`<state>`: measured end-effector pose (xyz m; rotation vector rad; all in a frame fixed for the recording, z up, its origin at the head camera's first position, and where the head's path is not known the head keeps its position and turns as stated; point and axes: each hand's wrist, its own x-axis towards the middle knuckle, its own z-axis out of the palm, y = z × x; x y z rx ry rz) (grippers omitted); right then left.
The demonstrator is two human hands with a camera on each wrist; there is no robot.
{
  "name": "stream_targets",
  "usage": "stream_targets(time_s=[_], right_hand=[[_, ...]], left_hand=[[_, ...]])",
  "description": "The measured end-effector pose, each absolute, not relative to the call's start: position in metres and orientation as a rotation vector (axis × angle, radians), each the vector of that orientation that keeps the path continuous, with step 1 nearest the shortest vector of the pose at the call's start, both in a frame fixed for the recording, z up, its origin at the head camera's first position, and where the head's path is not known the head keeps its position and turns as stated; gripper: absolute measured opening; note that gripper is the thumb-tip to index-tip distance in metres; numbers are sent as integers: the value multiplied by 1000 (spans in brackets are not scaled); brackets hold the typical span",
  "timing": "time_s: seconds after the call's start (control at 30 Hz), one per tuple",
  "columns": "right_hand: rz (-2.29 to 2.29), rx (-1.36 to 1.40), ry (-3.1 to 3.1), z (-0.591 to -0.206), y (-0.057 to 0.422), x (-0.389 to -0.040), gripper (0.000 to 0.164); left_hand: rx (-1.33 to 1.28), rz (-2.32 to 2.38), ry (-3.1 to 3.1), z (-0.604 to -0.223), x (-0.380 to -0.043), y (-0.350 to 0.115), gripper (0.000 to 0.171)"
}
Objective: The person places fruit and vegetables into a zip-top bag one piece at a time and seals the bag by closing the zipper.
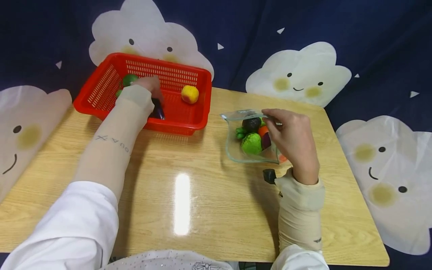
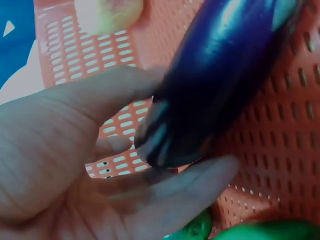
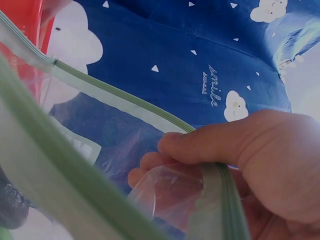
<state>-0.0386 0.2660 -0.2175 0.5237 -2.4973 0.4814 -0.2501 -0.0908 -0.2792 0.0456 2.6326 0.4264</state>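
Inside the red basket (image 1: 199, 123), my left hand (image 1: 148, 85) grips a glossy purple eggplant (image 2: 220, 75). Thumb and fingers lie on either side of its end in the left wrist view. My right hand (image 1: 293, 131) pinches the green zip edge of a clear zip bag (image 1: 233, 148), holding its mouth spread. Through the bag show a bumpy green ball-shaped piece (image 1: 251, 144), a dark rounded piece (image 1: 251, 124), an orange piece (image 1: 263, 130) and a purple piece (image 1: 266, 141), the last partly behind my hand.
A yellow-and-red peach-like fruit (image 1: 190, 94) sits at the basket's right end; green pieces (image 1: 129, 79) lie at its left. Basket and bag share a wooden table (image 1: 216, 210). A dark blue cloth with clouds (image 1: 233, 22) hangs behind.
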Motion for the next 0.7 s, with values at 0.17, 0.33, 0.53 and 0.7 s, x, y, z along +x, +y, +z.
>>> stream_targets(time_s=[0.17,0.33,0.53,0.7], right_hand=[[480,528,-2511,-219,266,-40,19],[492,523,-2518,-221,267,-40,19],[489,532,-2504,-219,268,-41,18],[477,530,-2506,-218,269,-41,18]], left_hand=[[100,282,2597,-282,-251,-88,37],[153,274,2586,-284,-252,-89,24],[93,458,2636,-284,-253,-87,38],[24,535,2583,-287,-258,-86,55]])
